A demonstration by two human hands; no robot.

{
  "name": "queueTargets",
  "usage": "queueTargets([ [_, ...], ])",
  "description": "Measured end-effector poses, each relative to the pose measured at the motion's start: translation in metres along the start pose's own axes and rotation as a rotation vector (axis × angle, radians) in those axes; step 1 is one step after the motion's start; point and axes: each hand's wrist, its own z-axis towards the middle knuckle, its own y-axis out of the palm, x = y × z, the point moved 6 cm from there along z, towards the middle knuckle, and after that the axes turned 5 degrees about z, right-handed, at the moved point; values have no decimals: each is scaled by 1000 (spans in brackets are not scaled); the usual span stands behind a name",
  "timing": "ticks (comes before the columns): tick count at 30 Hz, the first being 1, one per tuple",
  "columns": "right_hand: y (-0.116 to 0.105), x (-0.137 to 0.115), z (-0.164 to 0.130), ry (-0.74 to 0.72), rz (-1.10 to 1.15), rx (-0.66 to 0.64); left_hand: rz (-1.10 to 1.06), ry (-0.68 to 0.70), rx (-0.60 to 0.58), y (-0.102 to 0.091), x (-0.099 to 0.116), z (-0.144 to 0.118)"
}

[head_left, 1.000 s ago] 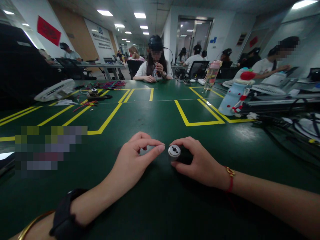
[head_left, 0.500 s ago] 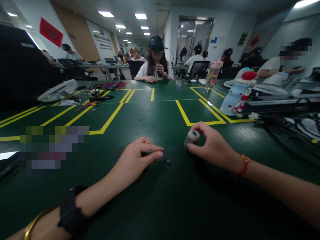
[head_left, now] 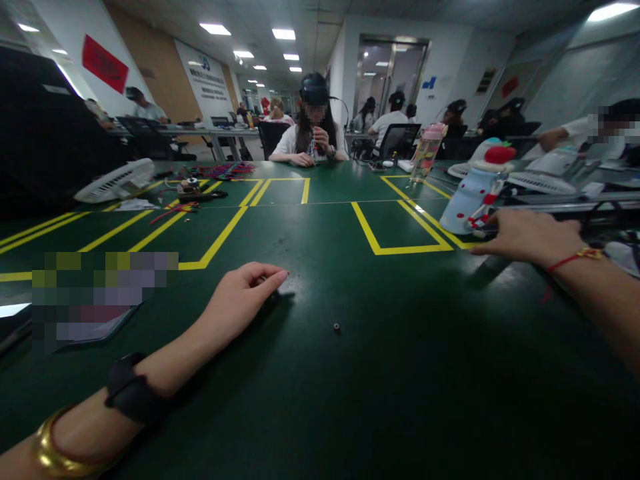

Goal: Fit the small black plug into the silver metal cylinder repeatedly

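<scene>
My left hand (head_left: pixel 247 293) rests over the table with thumb and forefinger pinched together; a tiny dark speck shows at the tips, too small to name. Out to the right, my right hand (head_left: pixel 535 239) reaches beside a pale blue bottle (head_left: pixel 465 200) with a red strawberry-like lid. Its thumb and forefinger are apart, with no held thing visible between them. The grey cylinder seen earlier is out of sight. Between my hands, nearer to me, a small dark ring-like metal part (head_left: pixel 337 327) lies on the green table (head_left: pixel 320 393).
Yellow tape (head_left: pixel 415 251) marks areas on the table. At the left are a white fan (head_left: pixel 117 181), coloured wires (head_left: pixel 225 171) and a blurred-out flat item (head_left: pixel 100 300). A clear bottle (head_left: pixel 427 152) stands farther back. A co-worker (head_left: pixel 310 127) sits opposite.
My right hand has moved right and away from me, and the grey cylinder has gone from view. My left hand has shifted left, its fingertips now together. The small metal part stayed put.
</scene>
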Motion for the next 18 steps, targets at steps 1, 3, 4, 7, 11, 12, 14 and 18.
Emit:
queueTargets([
  [1, 3, -33, -11, -135, -20, 40, -10, 4, 9, 0, 1, 0],
  [3, 23, -100, -39, -297, 44, -17, -27, 11, 21, -1, 1, -1],
  [4, 36, -137, -58, -447, 134, -86, -28, 11, 24, -1, 1, -1],
  [7, 69, -216, -109, -749, 227, -229, -10, 21, 17, 0, -1, -1],
  [11, 80, -231, -121, -808, 158, -247, 0, 50, 3, 2, -2, -1],
  [12, 75, -222, -113, -768, 137, -244, 2, 53, -1, 2, -2, -1],
  [14, 58, -190, -83, -602, 87, -215, 4, 55, -4, 3, -3, -1],
  [18, 1, -90, -14, -112, -154, -92, -12, 53, 4, 3, -3, 0],
])
